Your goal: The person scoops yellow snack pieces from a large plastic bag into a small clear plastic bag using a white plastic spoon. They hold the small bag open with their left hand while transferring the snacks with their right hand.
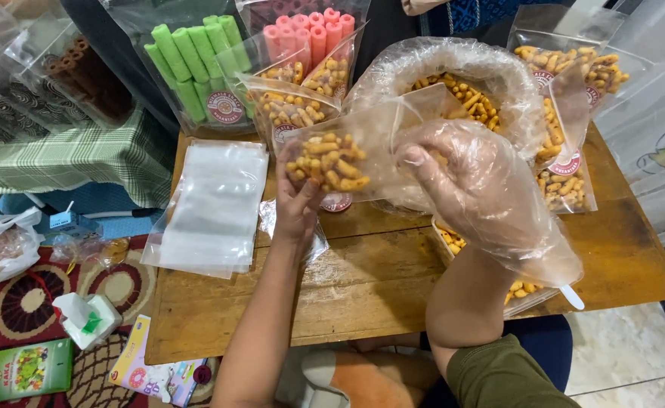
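Head view: near frame centre, the bare left hand (296, 202) holds a small clear pouch (340, 155) of yellow-brown snack pieces from below, its fingers closed on the lower left corner. The gloved right hand (465, 177) sits right of it, fingers pinched narrow at the pouch's open mouth. The pouch's long axis runs left to right, above the wooden worktop (378, 279) and in front of the big snack bag (453, 75).

Your clear pouch (340, 155) held yellow-orange snacks; green rolls (193, 64) and pink rolls (310, 34) lay at the brown wooden table's (363, 279) far edge, beside a green-checked cloth (68, 159).
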